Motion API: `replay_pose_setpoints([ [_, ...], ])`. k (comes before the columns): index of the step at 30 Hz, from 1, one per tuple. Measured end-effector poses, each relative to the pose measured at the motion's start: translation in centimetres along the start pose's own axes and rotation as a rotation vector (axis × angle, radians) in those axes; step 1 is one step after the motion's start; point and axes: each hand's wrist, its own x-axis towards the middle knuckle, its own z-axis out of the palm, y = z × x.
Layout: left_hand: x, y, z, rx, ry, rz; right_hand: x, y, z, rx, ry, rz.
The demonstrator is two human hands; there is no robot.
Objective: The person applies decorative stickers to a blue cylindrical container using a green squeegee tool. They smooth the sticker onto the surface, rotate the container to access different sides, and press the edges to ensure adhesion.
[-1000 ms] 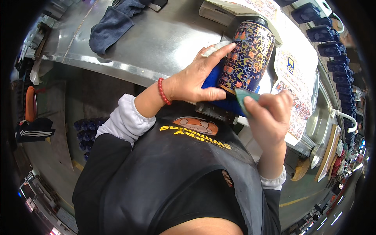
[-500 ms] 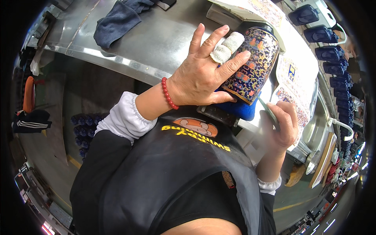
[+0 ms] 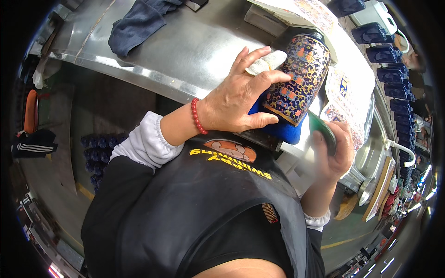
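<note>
A dark blue jar [image 3: 301, 74] covered in a colourful floral pattern lies tilted on a blue cloth-like pad [image 3: 291, 133] at the bench's near edge. My left hand [image 3: 236, 95] is at its left side, fingers and thumb apart, with the index fingertip against the patterned surface. White wrapping [image 3: 265, 63] covers part of one or two of its fingers. On the jar's right, my right hand [image 3: 340, 148] grips a flat green scraper [image 3: 323, 132], held close to the jar's lower right edge. The fingers partly hide the scraper.
Printed floral sheets [image 3: 345, 92] lie right of the jar. A dark blue-grey cloth [image 3: 139, 28] is on the metal bench [image 3: 194, 46]. Farther right are a sink [image 3: 371, 153] with a white tap and a row of dark blue vessels [image 3: 394, 74]. More dark vessels stand lower left.
My left hand has drawn its fingers in a little, with the index finger farther left on the jar. The scraper has turned in my right hand, so its broad face shows more.
</note>
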Motion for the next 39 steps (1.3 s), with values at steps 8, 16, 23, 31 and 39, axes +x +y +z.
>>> replay_pose_setpoints([
  [8,0.8,0.3,0.0,-0.113,0.007,0.027,-0.7,0.4,0.3,0.085,0.03,0.056],
  [16,0.5,0.4,0.1,-0.095,0.054,0.043,-1.0,0.6,0.4,0.095,0.035,0.059],
  [23,0.2,0.7,0.4,-0.167,0.044,-0.029,-1.1,0.7,0.9,0.105,0.006,0.068],
  [31,0.6,1.6,0.7,-0.193,0.119,-0.058,-1.4,0.7,1.2,0.101,0.039,0.059],
  [39,0.9,0.8,0.0,-0.183,0.029,0.062,-1.5,0.9,1.2,0.108,0.042,0.07],
])
